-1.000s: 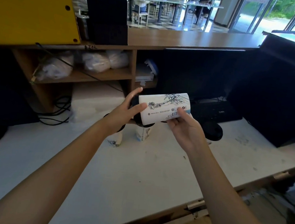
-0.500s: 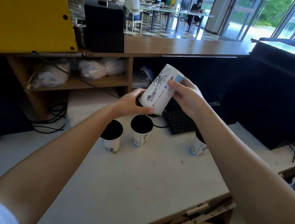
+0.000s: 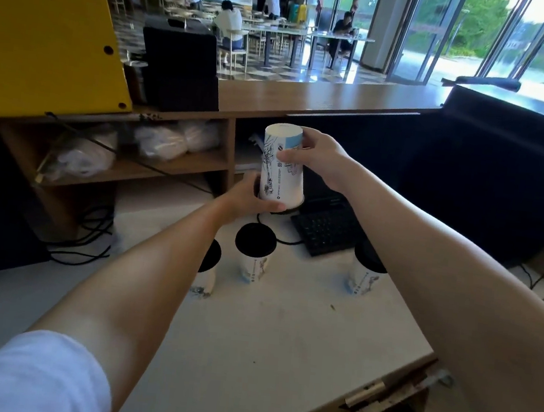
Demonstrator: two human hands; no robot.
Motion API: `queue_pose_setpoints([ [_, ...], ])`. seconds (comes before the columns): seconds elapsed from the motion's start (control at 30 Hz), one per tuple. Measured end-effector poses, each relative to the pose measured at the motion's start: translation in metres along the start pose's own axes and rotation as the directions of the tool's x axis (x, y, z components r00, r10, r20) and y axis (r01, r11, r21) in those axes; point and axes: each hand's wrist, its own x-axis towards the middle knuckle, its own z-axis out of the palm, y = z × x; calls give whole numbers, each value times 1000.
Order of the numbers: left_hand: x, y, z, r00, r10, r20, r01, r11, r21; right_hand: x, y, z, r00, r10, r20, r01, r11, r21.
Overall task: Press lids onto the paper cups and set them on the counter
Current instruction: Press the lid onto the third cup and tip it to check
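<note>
One cup in hand: a printed paper cup (image 3: 281, 173) is held upside down in the air over the white bench (image 3: 265, 340), base uppermost and wide mouth downward.
Lid: a black lid (image 3: 282, 211) shows as a dark edge under that mouth; I cannot tell whether it is seated all round.
Left hand: the left hand (image 3: 247, 199) curls round the cup's lower rim from below.
Right hand: the right hand (image 3: 316, 158) grips the cup near its base, thumb across the front.
Standing cups: three lidded ones stand upright on the bench below. The middle cup (image 3: 254, 258) is in full view, the left cup (image 3: 207, 273) is partly behind the left forearm, and the right cup (image 3: 362, 278) is partly behind the right forearm.
Behind them: a black keyboard (image 3: 326, 227).
Further out: a wooden shelf (image 3: 132, 169) holds plastic bags (image 3: 162, 141), with a yellow panel (image 3: 47, 27) above.
</note>
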Motion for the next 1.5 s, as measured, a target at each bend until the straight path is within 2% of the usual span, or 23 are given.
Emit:
queue_pose_setpoints([
  [0.13,0,0,6,1000,-17,-8,16,993,-114,1,0,-1,1000,0,12,0,1000,10],
  [0.23,-4,-3,16,999,-46,-8,41,942,-334,0,0,-1,1000,-12,-10,12,1000,20],
  [0.3,-9,-9,21,997,-81,16,77,836,-544,0,4,-3,999,-7,-47,12,995,100],
  [0.37,-14,-15,24,995,-84,60,101,671,-734,-5,11,-5,997,26,-69,-6,959,283],
  [0.43,-16,-19,25,995,-67,71,96,533,-841,-14,22,-5,995,66,-81,-22,892,452],
  [0.47,-17,-19,24,996,-67,60,86,504,-860,-19,30,-4,993,88,-79,-34,854,519],
  [0.53,-16,-19,20,994,-106,38,88,513,-854,-28,49,-6,991,124,-46,-71,793,605],
  [0.67,-15,-17,11,975,-221,4,138,595,-792,-35,76,-10,982,187,36,-174,809,561],
  [0.77,-12,-11,6,967,-247,-62,128,681,-721,-36,86,-14,968,234,90,-249,859,447],
  [0.87,-9,-6,-6,968,-218,-123,106,803,-587,-39,85,-19,943,273,191,-305,938,167],
  [0.93,-8,-1,-13,976,-177,-126,101,883,-457,-38,83,-19,932,295,212,-291,955,-52],
  [1.03,-8,15,-18,982,-123,-146,84,965,-247,-34,82,-13,944,276,180,-204,918,-339],
  [1.1,-8,28,-19,983,-60,-172,50,997,-65,-32,83,-7,950,259,172,-172,899,-402],
  [1.23,-4,53,-21,976,100,-193,-47,964,263,-32,78,7,962,191,197,-111,927,-357],
  [1.37,0,69,-18,972,172,-161,-72,867,494,-30,67,13,977,78,197,-53,990,-130],
  [1.43,-1,77,-18,966,210,-152,-106,856,507,-29,63,14,990,48,133,-45,999,-25],
  [1.5,-4,87,-20,947,275,-166,-180,882,437,-28,59,13,998,33,56,-36,998,46],
])
